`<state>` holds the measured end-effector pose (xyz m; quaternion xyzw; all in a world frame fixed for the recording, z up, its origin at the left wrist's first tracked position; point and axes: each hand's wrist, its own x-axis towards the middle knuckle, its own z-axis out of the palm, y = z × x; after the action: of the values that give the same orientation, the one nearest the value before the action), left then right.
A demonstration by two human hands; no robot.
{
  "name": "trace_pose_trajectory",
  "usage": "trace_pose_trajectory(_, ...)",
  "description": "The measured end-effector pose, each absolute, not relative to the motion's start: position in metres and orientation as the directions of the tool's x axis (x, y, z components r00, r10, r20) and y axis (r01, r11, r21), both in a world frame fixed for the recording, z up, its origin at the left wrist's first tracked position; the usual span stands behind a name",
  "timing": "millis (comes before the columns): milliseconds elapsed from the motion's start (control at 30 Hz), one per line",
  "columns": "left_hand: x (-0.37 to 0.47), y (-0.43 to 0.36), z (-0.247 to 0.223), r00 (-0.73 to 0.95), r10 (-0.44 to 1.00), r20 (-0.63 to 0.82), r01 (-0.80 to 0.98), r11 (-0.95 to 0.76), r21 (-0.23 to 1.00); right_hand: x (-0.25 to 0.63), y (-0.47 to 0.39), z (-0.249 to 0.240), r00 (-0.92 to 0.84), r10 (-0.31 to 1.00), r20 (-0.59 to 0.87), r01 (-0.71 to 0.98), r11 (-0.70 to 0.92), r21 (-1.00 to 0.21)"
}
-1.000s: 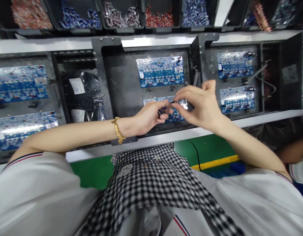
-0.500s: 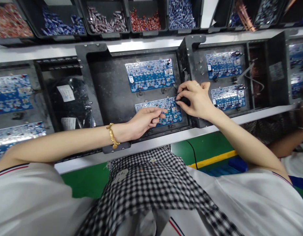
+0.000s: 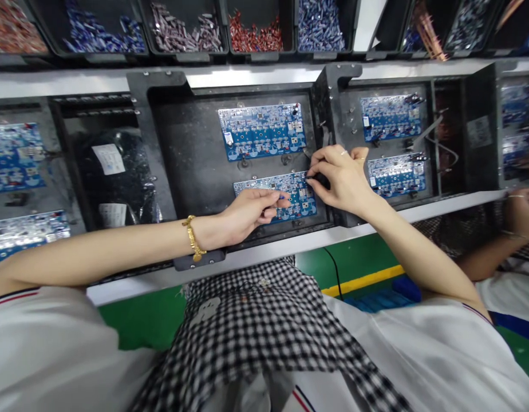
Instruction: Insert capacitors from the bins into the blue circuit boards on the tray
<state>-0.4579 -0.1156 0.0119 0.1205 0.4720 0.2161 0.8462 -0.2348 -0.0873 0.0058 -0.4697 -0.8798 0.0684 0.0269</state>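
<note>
My left hand (image 3: 256, 212) hovers over the lower blue circuit board (image 3: 308, 197), its fingers pinched together. A small blue component (image 3: 282, 197) shows at those fingertips. At the board's upper right corner, my right hand (image 3: 335, 174) has thumb and forefinger pinched close to the surface. Whatever lies between them is too small and dark to make out. Part of the lower board is hidden under my left hand. Above it, a second blue circuit board (image 3: 261, 131) lies in the same black tray (image 3: 187, 154).
Black bins of small parts, such as red ones (image 3: 255, 34) and blue ones (image 3: 320, 26), line the back. A neighbouring tray on the right holds more boards (image 3: 391, 117). Left is a compartment with a black plastic bag (image 3: 122, 183). A co-worker's hand (image 3: 522, 212) is at far right.
The view has shifted slightly. Both hands stay in nearly the same place over the lower board, still pinched. The co-worker's hand has come further into view at the right.
</note>
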Motion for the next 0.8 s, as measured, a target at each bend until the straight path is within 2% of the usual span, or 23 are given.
trace_pose_trajectory(267,-0.459,-0.115,0.011,0.438,0.467,-0.768,-0.242,0.884,0.400,-0.246,-0.088,0.009,-0.615,0.782,-0.098,0.786,0.618,0.001)
trace_pose_trajectory(367,-0.460,-0.116,0.010,0.444,0.462,-0.767,-0.243,0.887,0.393,-0.246,-0.085,0.008,-0.617,0.781,-0.095,0.785,0.619,-0.005)
trace_pose_trajectory(500,-0.461,-0.117,0.010,0.441,0.476,-0.761,-0.274,0.879,0.390,-0.247,-0.086,0.012,-0.598,0.800,-0.050,0.800,0.591,-0.101)
trace_pose_trajectory(600,-0.460,-0.119,0.015,0.429,0.476,-0.768,-0.282,0.878,0.388,-0.261,-0.097,0.022,-0.546,0.837,0.019,0.806,0.532,-0.261)
trace_pose_trajectory(700,-0.462,-0.122,0.022,0.464,0.467,-0.753,-0.296,0.883,0.365,-0.279,-0.111,0.034,-0.575,0.817,0.042,0.731,0.537,-0.421)
trace_pose_trajectory(800,-0.470,-0.127,0.027,0.495,0.432,-0.754,-0.332,0.896,0.296,-0.286,-0.120,0.038,-0.603,0.797,0.023,0.711,0.551,-0.437)
